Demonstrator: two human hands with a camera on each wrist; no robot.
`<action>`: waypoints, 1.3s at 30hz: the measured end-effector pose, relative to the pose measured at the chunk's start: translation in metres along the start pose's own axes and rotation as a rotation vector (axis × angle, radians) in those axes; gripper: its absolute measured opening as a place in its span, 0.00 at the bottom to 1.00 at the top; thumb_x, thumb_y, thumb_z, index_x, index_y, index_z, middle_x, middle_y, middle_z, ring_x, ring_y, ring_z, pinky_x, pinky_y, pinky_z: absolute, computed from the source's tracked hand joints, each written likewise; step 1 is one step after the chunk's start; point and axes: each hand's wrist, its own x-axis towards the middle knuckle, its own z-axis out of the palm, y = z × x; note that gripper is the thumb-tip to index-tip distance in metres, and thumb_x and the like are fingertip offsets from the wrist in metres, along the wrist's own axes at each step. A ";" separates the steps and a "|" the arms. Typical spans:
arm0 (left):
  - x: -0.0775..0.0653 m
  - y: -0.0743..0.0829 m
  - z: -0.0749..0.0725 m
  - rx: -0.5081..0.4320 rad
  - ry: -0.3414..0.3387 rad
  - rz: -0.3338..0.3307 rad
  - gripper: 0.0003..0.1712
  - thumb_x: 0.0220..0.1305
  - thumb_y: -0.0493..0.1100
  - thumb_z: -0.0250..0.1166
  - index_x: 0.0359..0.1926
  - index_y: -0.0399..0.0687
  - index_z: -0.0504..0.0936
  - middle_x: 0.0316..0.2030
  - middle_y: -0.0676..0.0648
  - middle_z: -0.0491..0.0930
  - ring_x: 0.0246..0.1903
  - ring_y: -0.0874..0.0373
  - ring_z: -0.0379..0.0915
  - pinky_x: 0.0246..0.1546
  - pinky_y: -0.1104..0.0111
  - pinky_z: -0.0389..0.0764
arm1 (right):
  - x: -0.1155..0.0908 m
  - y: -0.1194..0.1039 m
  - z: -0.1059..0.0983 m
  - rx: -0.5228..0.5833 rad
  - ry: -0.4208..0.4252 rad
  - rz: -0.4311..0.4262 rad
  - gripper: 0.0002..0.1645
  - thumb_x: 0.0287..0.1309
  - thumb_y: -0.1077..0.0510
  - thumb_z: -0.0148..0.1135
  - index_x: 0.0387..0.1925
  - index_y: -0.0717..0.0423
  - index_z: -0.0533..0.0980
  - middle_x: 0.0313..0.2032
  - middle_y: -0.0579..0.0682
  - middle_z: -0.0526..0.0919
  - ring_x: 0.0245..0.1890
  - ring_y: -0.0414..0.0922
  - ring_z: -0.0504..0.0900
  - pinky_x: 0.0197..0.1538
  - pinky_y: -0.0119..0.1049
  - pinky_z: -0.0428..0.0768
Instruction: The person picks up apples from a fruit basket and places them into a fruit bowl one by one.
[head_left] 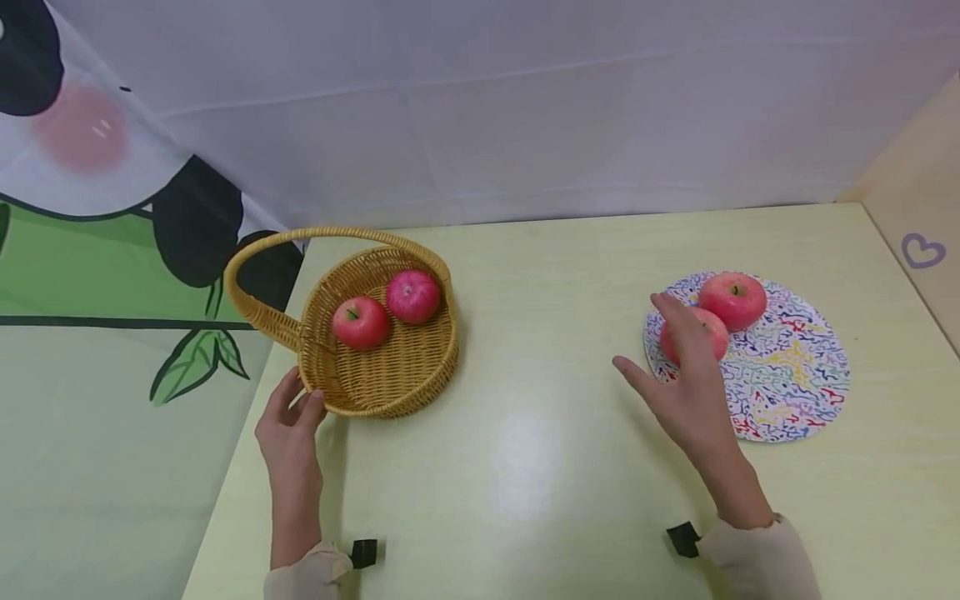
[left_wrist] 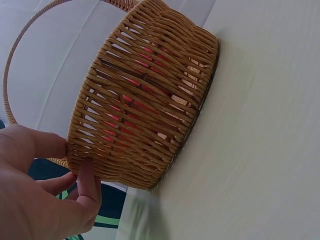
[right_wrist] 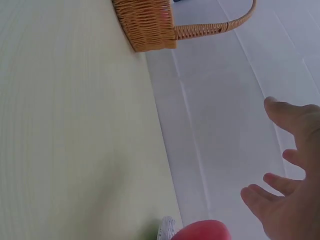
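A tan wicker basket (head_left: 405,362) with a tall hoop handle stands on the left of the table. In it lie a red apple (head_left: 362,323) and a magenta round fruit or vegetable (head_left: 414,297) with a pale spot on top. My left hand (head_left: 288,442) pinches the basket's near left rim between thumb and fingers, as the left wrist view shows on the woven wall (left_wrist: 135,110). On the right, two red apples (head_left: 733,301) touch on a round plate (head_left: 795,375) with a multicoloured squiggle pattern. Above its left edge my right hand (head_left: 697,400) hovers with fingers spread, partly covering the nearer apple (head_left: 714,332).
Pale tabletop (head_left: 525,375) lies between basket and plate. A whitish cloth (head_left: 525,150) hangs behind the table, and a printed cartoon cloth (head_left: 90,267) borders the left side. At the right stands a light panel (head_left: 915,200) with a purple heart outline.
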 end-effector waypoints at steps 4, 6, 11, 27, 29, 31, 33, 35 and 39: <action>0.000 0.000 0.002 -0.001 0.001 0.008 0.30 0.74 0.38 0.64 0.74 0.57 0.73 0.68 0.48 0.73 0.58 0.58 0.76 0.48 0.83 0.83 | 0.001 -0.002 0.007 0.082 -0.109 -0.027 0.58 0.54 0.60 0.80 0.80 0.37 0.59 0.78 0.46 0.64 0.78 0.48 0.64 0.69 0.17 0.69; 0.001 0.000 0.003 -0.006 0.002 0.009 0.30 0.74 0.38 0.64 0.74 0.56 0.73 0.68 0.48 0.73 0.58 0.58 0.76 0.47 0.83 0.84 | 0.002 -0.003 0.012 0.121 -0.167 -0.050 0.59 0.54 0.60 0.80 0.81 0.37 0.58 0.78 0.46 0.64 0.78 0.49 0.64 0.67 0.13 0.66; 0.002 -0.001 0.003 -0.011 0.002 0.008 0.30 0.74 0.38 0.65 0.74 0.56 0.73 0.68 0.48 0.73 0.57 0.59 0.76 0.47 0.83 0.84 | 0.004 -0.010 0.023 0.165 -0.274 -0.092 0.59 0.53 0.58 0.80 0.80 0.38 0.58 0.78 0.46 0.63 0.78 0.50 0.63 0.67 0.13 0.65; 0.004 -0.002 0.001 0.003 -0.002 -0.046 0.31 0.74 0.40 0.64 0.75 0.60 0.71 0.72 0.48 0.70 0.60 0.60 0.74 0.48 0.84 0.82 | 0.010 -0.047 0.068 0.254 -0.381 -0.143 0.51 0.57 0.54 0.79 0.78 0.42 0.63 0.76 0.42 0.67 0.76 0.45 0.67 0.74 0.49 0.75; 0.003 -0.002 0.000 0.011 -0.001 -0.049 0.31 0.74 0.41 0.64 0.75 0.61 0.71 0.72 0.49 0.70 0.60 0.60 0.74 0.49 0.84 0.82 | 0.010 -0.052 0.075 0.258 -0.398 -0.157 0.51 0.57 0.54 0.79 0.78 0.43 0.63 0.76 0.42 0.68 0.76 0.44 0.68 0.74 0.48 0.75; 0.003 -0.002 0.000 0.015 0.000 -0.048 0.31 0.74 0.41 0.64 0.75 0.61 0.71 0.72 0.49 0.70 0.60 0.60 0.74 0.49 0.84 0.82 | 0.011 -0.055 0.082 0.260 -0.412 -0.172 0.50 0.58 0.53 0.79 0.78 0.43 0.63 0.75 0.42 0.68 0.76 0.44 0.68 0.74 0.47 0.75; 0.002 -0.002 -0.001 0.014 0.000 -0.048 0.31 0.74 0.42 0.65 0.75 0.61 0.71 0.72 0.49 0.70 0.61 0.59 0.73 0.49 0.84 0.82 | 0.012 -0.059 0.090 0.270 -0.420 -0.187 0.50 0.58 0.53 0.78 0.77 0.45 0.64 0.75 0.43 0.69 0.75 0.44 0.69 0.74 0.47 0.76; 0.001 -0.003 -0.002 0.012 0.001 -0.045 0.31 0.74 0.42 0.65 0.75 0.61 0.71 0.71 0.49 0.70 0.60 0.59 0.73 0.49 0.84 0.82 | 0.013 -0.063 0.098 0.280 -0.426 -0.206 0.49 0.58 0.53 0.78 0.77 0.46 0.64 0.74 0.43 0.70 0.75 0.44 0.69 0.74 0.46 0.76; 0.001 -0.003 -0.002 0.003 0.003 -0.037 0.31 0.74 0.41 0.65 0.75 0.59 0.72 0.70 0.50 0.71 0.59 0.60 0.74 0.48 0.84 0.82 | 0.015 -0.074 0.114 0.273 -0.447 -0.245 0.48 0.59 0.51 0.78 0.77 0.45 0.65 0.74 0.43 0.71 0.74 0.42 0.70 0.72 0.43 0.78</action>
